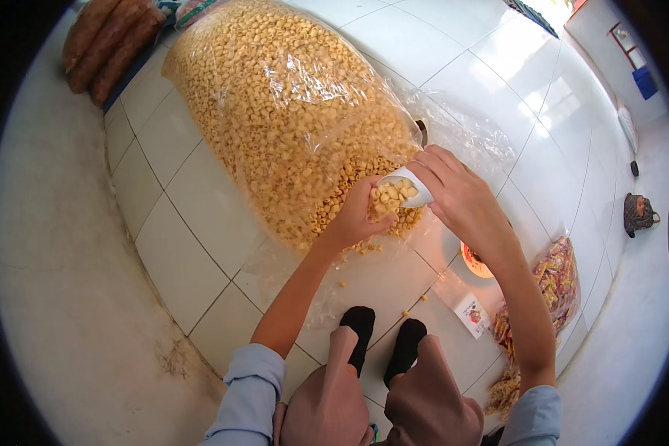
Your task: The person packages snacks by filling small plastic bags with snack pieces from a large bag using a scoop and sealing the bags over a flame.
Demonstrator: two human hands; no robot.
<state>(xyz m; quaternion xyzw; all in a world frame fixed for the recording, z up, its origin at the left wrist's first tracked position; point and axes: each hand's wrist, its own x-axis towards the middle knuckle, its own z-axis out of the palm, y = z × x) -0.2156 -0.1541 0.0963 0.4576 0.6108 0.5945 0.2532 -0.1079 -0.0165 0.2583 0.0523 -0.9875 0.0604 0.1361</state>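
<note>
Snack pieces (392, 193), pale and short like pasta tubes, fill the mouth of the white cup (421, 189) between my two hands, just above the open end of the big clear bag (275, 111). My right fingers (429, 169) are curled around the cup, holding it tilted with its mouth toward my left. My left fingers (361, 195) are cupped at the mouth, against the pieces; whether they grip any, I can't tell. The big bag lies on the tiled floor (189, 189) in front of me, full of the same pieces, with a few loose bits (343, 284) scattered between it and my black socks (358, 327). To my right are a glowing orange round thing (477, 262), partly hidden by my arm, a small printed card (471, 315) and a clear bag of colourful packets (559, 279). Long brown packs (111, 44) sit at the far left.
</note>
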